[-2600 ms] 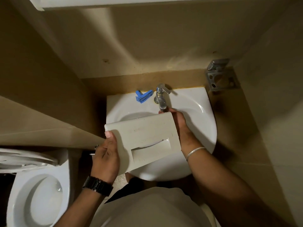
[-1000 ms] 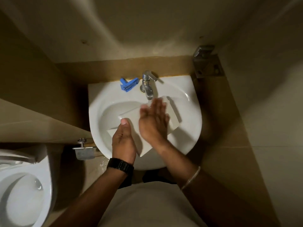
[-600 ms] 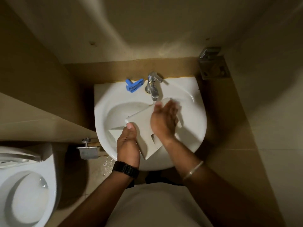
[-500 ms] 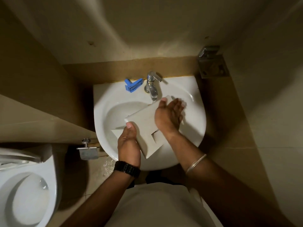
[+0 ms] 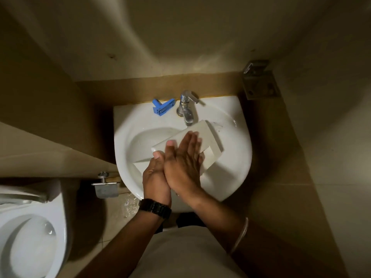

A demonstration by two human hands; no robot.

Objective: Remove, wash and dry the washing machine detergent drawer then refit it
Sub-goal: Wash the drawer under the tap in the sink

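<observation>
Drawer (image 5: 202,133) in sink (image 5: 239,173) below tap (image 5: 186,111): left hand (image 5: 155,177) grips, right hand (image 5: 183,163) flat.

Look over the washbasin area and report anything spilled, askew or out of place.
Water droplets are splashed on the tiled floor below the white ceramic washbasin, left of its front rim. A small blue plastic part lies loose on the back ledge beside the chrome tap. Nothing looks damaged.

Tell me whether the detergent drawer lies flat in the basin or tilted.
Tilted: the detergent drawer slants across the sink, its far corner raised under the tap.
</observation>
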